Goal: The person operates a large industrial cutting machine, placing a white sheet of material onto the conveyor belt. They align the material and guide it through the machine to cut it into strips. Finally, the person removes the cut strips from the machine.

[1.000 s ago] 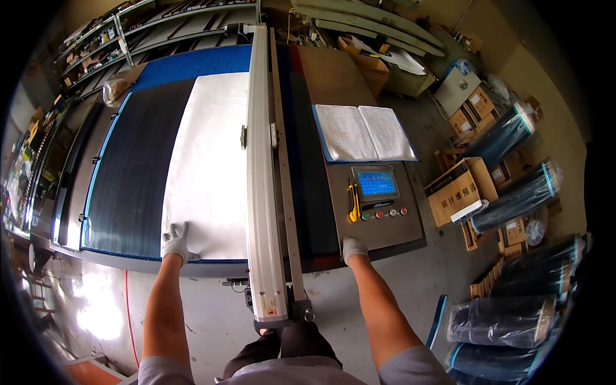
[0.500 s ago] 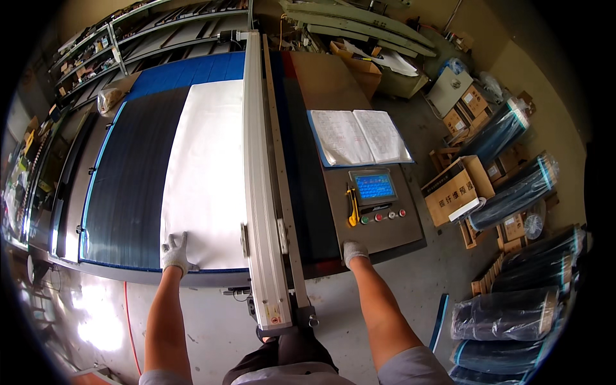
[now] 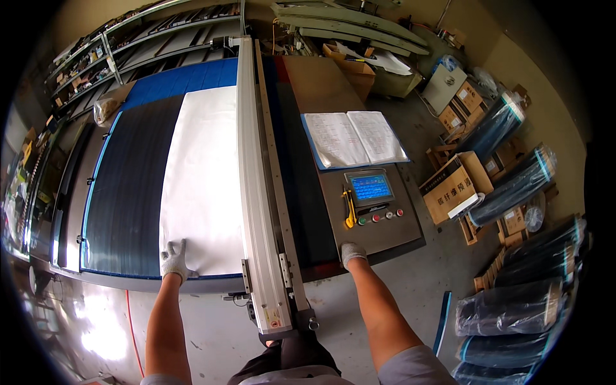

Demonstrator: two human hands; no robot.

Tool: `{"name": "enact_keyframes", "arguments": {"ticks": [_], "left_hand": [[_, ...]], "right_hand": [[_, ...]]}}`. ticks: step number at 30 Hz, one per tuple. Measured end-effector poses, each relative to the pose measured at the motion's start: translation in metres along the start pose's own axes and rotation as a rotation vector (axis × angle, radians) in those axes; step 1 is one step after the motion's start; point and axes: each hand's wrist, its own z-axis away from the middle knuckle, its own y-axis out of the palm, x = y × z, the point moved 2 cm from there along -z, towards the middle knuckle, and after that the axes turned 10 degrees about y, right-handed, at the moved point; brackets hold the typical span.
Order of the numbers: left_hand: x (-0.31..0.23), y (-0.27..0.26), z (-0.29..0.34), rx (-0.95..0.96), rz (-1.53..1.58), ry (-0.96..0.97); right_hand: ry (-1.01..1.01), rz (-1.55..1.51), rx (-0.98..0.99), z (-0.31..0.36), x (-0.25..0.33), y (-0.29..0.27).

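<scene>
My left hand (image 3: 173,262), in a pale knit glove, lies with fingers apart on the front left corner of a long white sheet (image 3: 204,167). The sheet rests over a dark, streaked sheet (image 3: 131,179) on the machine's bed, and its right side meets a pale metal crossbeam (image 3: 258,192). Beyond the beam, my right hand (image 3: 353,254), gloved too, rests at the front edge of the brown control panel (image 3: 382,239). Its fingers are too small and bunched to make out. Near it are several push buttons (image 3: 376,219), a yellow utility knife (image 3: 350,210) and a lit touchscreen (image 3: 370,187).
An open notebook (image 3: 356,138) lies behind the screen. The beam's end (image 3: 279,326) juts toward my body. Plastic-wrapped dark rolls (image 3: 507,311) and a cardboard box (image 3: 454,186) stand at the right. Metal shelves (image 3: 109,54) rise at the back left. A red hose (image 3: 133,327) crosses the floor.
The whole view has shifted slightly. Both hands stay where they were, the left on the white sheet and the right at the panel's edge.
</scene>
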Motion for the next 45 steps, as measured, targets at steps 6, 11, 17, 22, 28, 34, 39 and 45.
{"name": "enact_keyframes", "arguments": {"ticks": [6, 11, 17, 22, 28, 34, 39, 45], "left_hand": [[0.000, 0.000, 0.002, -0.011, -0.016, 0.000], [-0.001, -0.001, 0.004, -0.013, -0.014, 0.006], [-0.005, -0.004, 0.004, -0.011, 0.009, 0.013], [0.002, -0.002, 0.008, -0.011, 0.000, -0.015], [-0.006, -0.003, 0.004, -0.018, 0.008, 0.004], [-0.003, 0.002, 0.001, -0.013, -0.009, 0.007], [0.000, 0.003, 0.002, -0.014, -0.009, 0.003], [-0.003, 0.003, -0.003, -0.001, 0.011, 0.008]], "right_hand": [[-0.034, 0.071, 0.034, 0.007, 0.002, -0.010], [-0.031, 0.096, 0.066, 0.004, 0.001, -0.007], [-0.004, -0.025, 0.014, -0.009, -0.011, 0.008], [-0.045, 0.003, 0.087, 0.002, 0.002, -0.010], [-0.065, 0.035, 0.110, 0.007, -0.007, -0.019], [-0.068, 0.032, 0.081, 0.010, -0.006, -0.019], [-0.066, 0.026, 0.068, 0.007, -0.002, -0.016], [0.017, -0.065, 0.168, -0.018, -0.013, 0.006]]}}
